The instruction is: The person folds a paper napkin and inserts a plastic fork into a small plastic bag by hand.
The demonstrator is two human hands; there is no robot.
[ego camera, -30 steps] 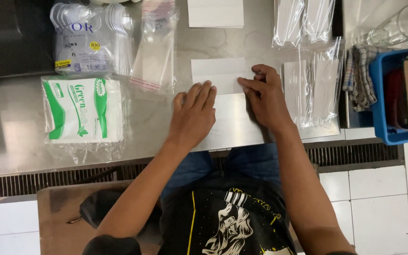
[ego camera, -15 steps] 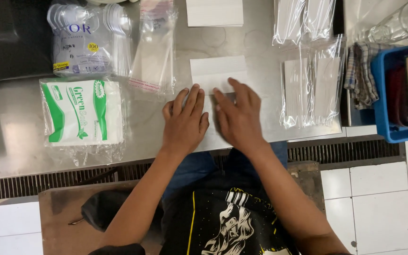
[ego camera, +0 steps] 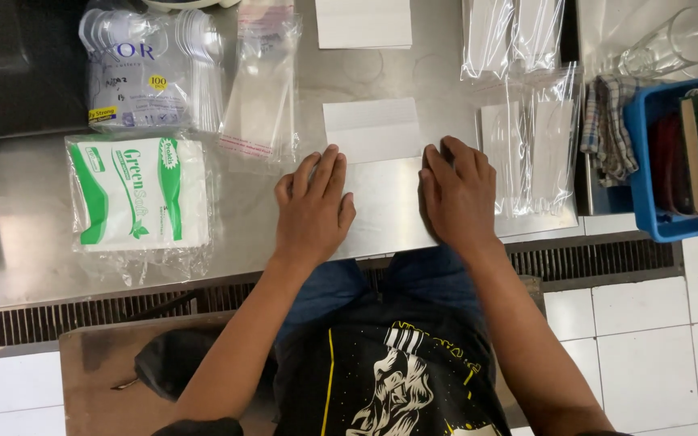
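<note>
Since half a second ago my right hand [ego camera: 456, 194] has slid outward, away from the left hand [ego camera: 313, 202], so the two now lie well apart with bare steel of the table [ego camera: 385, 206] showing between them. A second ago the right fingers were pinching at the napkin's near edge; now the napkin [ego camera: 372, 129] lies flat just beyond both sets of fingertips, and neither hand has hold of it. The left hand has barely shifted: it rests palm down, fingers straight and close together, tips at the napkin's near left corner, gripping nothing. The right hand is likewise flat and spread, its fingertips just beside the napkin's near right corner, nothing in its grasp; whether the tips touch the paper I cannot tell. I judge that a smoothing stroke has just ended and the fold is pressed, since the napkin shows a crease across its middle. Just outward of the right hand lie clear sleeves [ego camera: 531, 145] with folded napkins inside, and beyond them a checked cloth [ego camera: 607, 133] and a blue bin [ego camera: 680, 153]. Outward of the left hand sits an empty sleeve [ego camera: 262, 93], then a green-and-white napkin pack [ego camera: 139, 194] and a bag of plastic spoons [ego camera: 151, 69]. A second folded napkin [ego camera: 363, 23] lies beyond the first.
</note>
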